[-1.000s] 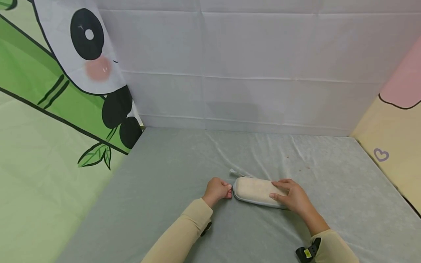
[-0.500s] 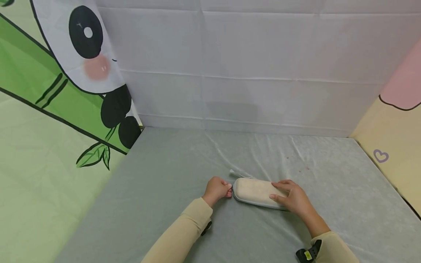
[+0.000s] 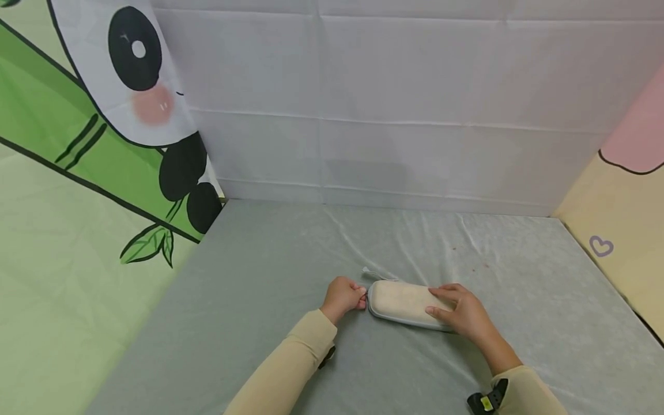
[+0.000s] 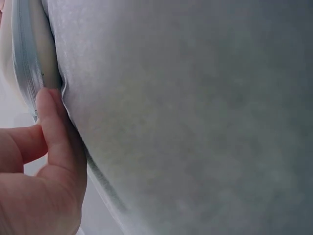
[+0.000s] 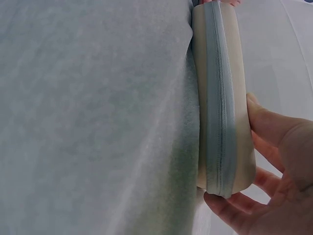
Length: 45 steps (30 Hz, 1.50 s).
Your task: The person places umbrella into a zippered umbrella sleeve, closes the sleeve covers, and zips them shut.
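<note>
A beige, zippered pencil case [image 3: 398,301] lies flat on the grey cloth, with its pale blue-grey zipper band [image 5: 220,103] running round the side. At the case's left end, my left hand [image 3: 342,298] has its thumb and index finger pinched together at the zipper. A tiny bit of metal shows at those fingertips in the left wrist view, apparently the zipper pull, mostly hidden. My right hand [image 3: 464,312] holds the right end of the case, its thumb [image 5: 269,120] on the top face and other fingers round the end. A short strap [image 3: 377,274] sticks out behind the case.
Grey cloth [image 3: 270,248] with soft creases covers the table. Behind it hangs a white folded sheet [image 3: 389,115]. A green cartoon-printed sheet [image 3: 62,242] borders the left side, a yellow and pink one [image 3: 617,213] the right.
</note>
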### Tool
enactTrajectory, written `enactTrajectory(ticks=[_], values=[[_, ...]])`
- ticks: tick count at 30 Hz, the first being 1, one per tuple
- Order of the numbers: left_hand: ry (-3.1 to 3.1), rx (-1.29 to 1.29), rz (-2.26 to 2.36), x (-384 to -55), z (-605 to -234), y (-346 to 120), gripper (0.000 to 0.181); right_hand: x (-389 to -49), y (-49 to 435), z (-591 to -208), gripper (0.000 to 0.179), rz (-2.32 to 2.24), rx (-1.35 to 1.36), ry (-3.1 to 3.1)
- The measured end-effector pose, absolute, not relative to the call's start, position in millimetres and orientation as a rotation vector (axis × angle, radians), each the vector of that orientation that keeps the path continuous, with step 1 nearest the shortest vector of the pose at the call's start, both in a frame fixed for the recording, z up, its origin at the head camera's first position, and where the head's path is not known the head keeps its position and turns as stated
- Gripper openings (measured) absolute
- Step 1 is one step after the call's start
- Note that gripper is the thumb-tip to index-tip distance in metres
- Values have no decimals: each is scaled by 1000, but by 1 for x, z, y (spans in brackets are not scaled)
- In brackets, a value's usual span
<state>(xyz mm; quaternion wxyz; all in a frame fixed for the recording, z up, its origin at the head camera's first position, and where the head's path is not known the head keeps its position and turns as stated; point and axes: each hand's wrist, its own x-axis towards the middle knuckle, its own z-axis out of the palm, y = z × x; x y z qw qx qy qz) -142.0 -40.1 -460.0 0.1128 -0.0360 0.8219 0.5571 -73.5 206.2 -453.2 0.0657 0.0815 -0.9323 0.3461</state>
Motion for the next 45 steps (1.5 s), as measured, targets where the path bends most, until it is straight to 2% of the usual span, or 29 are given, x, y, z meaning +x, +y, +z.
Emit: enactTrajectory(ticks=[9,45], values=[[2423,-89,1576,-147,-460,-31,11,-73,216,-452,49,1028,217,-2869],[2483,-123,1566,-157,-465,-35,10,-76,205,-453,46,1064,252,-2837]])
